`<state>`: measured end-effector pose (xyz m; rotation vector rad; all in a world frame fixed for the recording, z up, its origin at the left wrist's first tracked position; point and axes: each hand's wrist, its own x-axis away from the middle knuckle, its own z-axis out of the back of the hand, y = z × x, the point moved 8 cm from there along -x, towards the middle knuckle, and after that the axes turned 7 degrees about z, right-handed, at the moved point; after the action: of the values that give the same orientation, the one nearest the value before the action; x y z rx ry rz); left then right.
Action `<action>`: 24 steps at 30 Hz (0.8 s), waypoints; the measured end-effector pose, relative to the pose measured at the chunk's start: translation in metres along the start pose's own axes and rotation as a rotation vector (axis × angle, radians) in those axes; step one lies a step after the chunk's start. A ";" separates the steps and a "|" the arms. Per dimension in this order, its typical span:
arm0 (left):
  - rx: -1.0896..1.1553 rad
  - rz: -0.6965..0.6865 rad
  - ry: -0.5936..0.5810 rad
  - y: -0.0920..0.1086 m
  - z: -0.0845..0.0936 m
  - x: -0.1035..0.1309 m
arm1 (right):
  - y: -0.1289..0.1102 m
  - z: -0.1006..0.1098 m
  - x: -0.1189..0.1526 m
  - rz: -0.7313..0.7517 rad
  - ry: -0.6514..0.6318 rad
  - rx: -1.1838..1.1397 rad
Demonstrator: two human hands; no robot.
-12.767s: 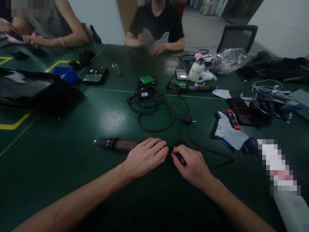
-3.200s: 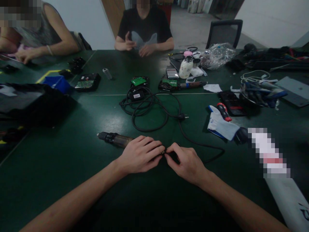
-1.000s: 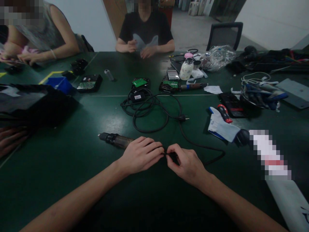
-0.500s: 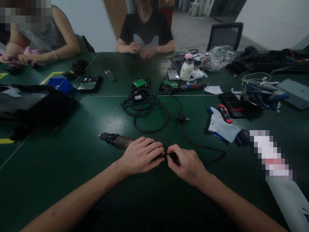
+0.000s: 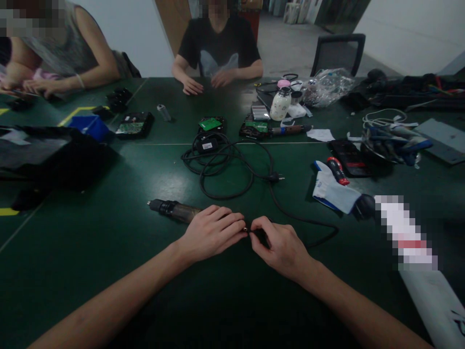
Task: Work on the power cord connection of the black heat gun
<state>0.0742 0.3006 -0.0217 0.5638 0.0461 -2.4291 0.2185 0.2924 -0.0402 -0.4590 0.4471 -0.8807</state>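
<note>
A dark electric screwdriver [image 5: 176,211] lies on the green table [image 5: 119,271], its tip pointing left. My left hand [image 5: 215,233] is wrapped over its rear part, and a small metallic end shows by the fingertips. Just to the right, my right hand [image 5: 279,245] pinches something small and dark at that end; its shape is hidden by the fingers. The two hands nearly touch. A black cable [image 5: 323,225] runs from behind my right hand up to the coiled cable [image 5: 227,196] with a plug [image 5: 276,177].
Hard drives [image 5: 135,125] stand farther back, near a second screwdriver [image 5: 290,130] and a bottle [image 5: 280,104]. At right lie a glove [image 5: 334,191], a red-black handle [image 5: 337,170] and a phone [image 5: 350,159]. A black bag [image 5: 47,155] is left. Two people sit opposite.
The person opposite has lowered one hand to the table edge, apart from the other hand. My hands hold nearly the same pose, and the view has shifted slightly.
</note>
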 end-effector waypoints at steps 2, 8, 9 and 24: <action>0.007 0.010 -0.002 0.000 0.000 0.000 | 0.001 0.000 0.000 -0.005 0.001 0.001; 0.007 -0.002 -0.007 0.001 0.000 0.000 | 0.000 0.000 0.000 0.016 0.013 0.024; -0.005 0.002 -0.004 0.001 0.001 0.000 | 0.000 0.000 0.000 0.018 0.013 0.028; 0.035 0.007 -0.022 0.000 -0.001 0.000 | -0.001 0.000 -0.001 0.002 -0.004 0.016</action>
<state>0.0741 0.3008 -0.0225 0.5517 -0.0077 -2.4334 0.2176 0.2923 -0.0391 -0.4453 0.4362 -0.8809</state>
